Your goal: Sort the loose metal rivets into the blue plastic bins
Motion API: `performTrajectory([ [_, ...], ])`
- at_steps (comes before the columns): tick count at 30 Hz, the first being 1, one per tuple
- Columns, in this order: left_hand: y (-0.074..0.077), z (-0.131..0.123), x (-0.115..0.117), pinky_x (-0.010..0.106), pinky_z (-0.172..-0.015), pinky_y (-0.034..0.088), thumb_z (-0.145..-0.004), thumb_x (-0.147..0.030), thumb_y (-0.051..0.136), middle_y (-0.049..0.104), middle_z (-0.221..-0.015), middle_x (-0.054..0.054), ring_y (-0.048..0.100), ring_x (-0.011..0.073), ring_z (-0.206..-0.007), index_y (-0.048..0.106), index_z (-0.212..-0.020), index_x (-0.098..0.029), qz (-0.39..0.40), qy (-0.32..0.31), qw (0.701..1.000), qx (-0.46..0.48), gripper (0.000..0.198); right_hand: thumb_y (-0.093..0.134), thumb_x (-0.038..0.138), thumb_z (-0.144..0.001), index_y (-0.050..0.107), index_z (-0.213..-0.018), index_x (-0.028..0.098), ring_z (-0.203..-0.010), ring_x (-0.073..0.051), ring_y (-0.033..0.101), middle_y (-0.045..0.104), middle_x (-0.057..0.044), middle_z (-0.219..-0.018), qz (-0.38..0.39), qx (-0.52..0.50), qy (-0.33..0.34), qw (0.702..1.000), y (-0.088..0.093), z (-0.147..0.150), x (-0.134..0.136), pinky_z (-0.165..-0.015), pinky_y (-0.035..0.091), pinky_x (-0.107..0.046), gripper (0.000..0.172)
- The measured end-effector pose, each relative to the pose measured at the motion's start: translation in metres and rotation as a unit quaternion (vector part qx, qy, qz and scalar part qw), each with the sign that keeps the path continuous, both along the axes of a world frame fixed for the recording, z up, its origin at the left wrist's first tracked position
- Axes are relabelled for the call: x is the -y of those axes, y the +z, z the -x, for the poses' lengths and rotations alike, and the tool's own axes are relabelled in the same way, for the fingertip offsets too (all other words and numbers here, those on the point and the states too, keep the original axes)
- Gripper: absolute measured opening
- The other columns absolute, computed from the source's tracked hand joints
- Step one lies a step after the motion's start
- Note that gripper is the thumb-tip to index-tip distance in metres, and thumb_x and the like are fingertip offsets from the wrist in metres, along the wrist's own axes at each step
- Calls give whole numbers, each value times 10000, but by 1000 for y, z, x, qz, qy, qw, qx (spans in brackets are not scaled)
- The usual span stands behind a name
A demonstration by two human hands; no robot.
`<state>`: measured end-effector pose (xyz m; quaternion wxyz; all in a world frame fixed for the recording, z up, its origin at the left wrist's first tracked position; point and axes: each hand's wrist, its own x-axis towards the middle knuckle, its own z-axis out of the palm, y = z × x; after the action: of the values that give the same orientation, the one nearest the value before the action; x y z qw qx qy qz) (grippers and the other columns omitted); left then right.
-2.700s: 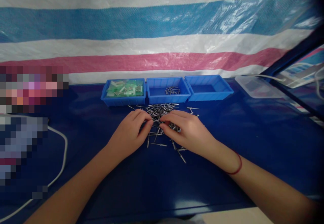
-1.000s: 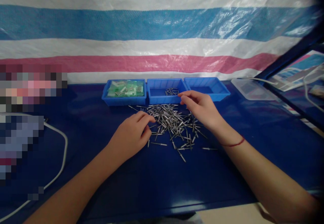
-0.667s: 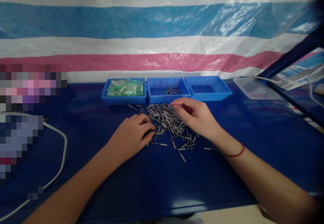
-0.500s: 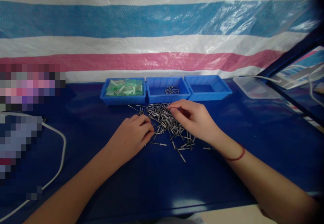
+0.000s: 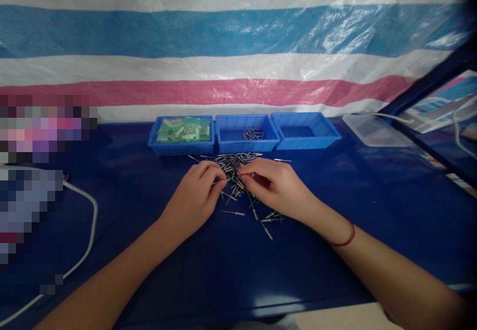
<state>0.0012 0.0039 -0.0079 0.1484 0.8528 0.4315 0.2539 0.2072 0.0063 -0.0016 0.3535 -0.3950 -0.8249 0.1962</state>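
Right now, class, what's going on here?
A person's bare left hand and right hand are close together over a loose pile of thin silver metal pins on a dark blue table; whether either grips one is unclear. Behind stand three blue plastic bins in a row: a green-tinted plastic bag in the left, more loose pins in the middle.

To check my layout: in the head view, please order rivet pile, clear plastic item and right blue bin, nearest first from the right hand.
1. Rivet pile, at the right hand
2. Right blue bin, behind it
3. Clear plastic item, farther right
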Motion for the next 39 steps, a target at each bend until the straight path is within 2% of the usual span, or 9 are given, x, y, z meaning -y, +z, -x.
performTrajectory([
  [3, 0, -3, 2, 359, -901, 427, -950, -213, 458, 595, -1042, 58, 553, 193, -1010, 543, -958, -190, -6, 17, 999, 44, 89, 559, 174, -871, 659, -915, 178, -686, -129, 575, 646, -24, -772, 0, -3, 12, 1000, -1, 5, 4, -638, 446, -248, 109],
  [7, 0, -6, 6, 334, -790, 431, -946, -237, 480, 626, -924, 23, 585, 178, -879, 548, -946, -199, 11, 18, 999, 27, 78, 587, 249, -881, 644, -877, 176, -640, -118, 529, 639, -25, -770, 6, -21, 12, 1000, -2, 10, 8, -603, 422, -248, 93],
  [11, -1, -7, 7, 322, -777, 438, -929, -245, 513, 635, -909, 19, 599, 178, -872, 552, -948, -203, 10, 11, 999, 33, 60, 555, 203, -891, 631, -827, 182, -627, -113, 520, 636, -21, -759, 12, -39, 1, 999, -3, 11, 9, -582, 413, -243, 101],
  [17, 1, -9, 7, 323, -801, 465, -924, -250, 517, 656, -980, 45, 612, 191, -929, 579, -1043, -193, 29, 0, 998, 50, 146, 543, 163, -878, 647, -912, 188, -629, -105, 547, 673, -36, -860, 22, -62, -19, 998, -3, 9, 9, -574, 428, -237, 112],
  [23, 1, -9, 6, 292, -754, 469, -935, -247, 508, 654, -906, 35, 616, 172, -863, 621, -952, -180, 41, 6, 997, 65, 133, 593, 224, -868, 646, -921, 181, -577, -95, 515, 655, -26, -806, 26, -69, -32, 997, -5, 12, 11, -553, 417, -238, 87],
  [27, 2, -10, 6, 280, -708, 467, -913, -258, 545, 649, -863, 26, 614, 167, -814, 613, -922, -186, 27, 18, 997, 69, 99, 586, 234, -881, 638, -865, 190, -647, -118, 562, 657, -28, -796, 24, -79, -35, 996, -6, 13, 12, -570, 428, -246, 71],
  [31, 2, -9, 7, 273, -698, 465, -907, -255, 554, 640, -859, 26, 608, 161, -801, 606, -908, -189, 26, 15, 997, 72, 84, 566, 226, -900, 644, -895, 201, -684, -130, 587, 675, -38, -840, -3, -80, -8, 997, -3, 13, 13, -618, 470, -263, 83],
  [35, 3, -8, 6, 267, -705, 464, -889, -232, 577, 629, -829, 10, 599, 147, -773, 602, -898, -194, 19, 26, 996, 87, 46, 542, 170, -904, 645, -966, 215, -808, -156, 632, 695, -48, -912, -23, -75, 0, 997, -2, 12, 11, -687, 503, -283, 128],
  [39, 6, -7, 7, 263, -720, 459, -882, -204, 577, 620, -817, -2, 587, 134, -751, 589, -867, -188, 11, 34, 995, 98, 25, 553, 178, -899, 645, -980, 204, -778, -147, 631, 698, -53, -933, -22, -69, -6, 997, -5, 11, 10, -681, 508, -276, 125],
])
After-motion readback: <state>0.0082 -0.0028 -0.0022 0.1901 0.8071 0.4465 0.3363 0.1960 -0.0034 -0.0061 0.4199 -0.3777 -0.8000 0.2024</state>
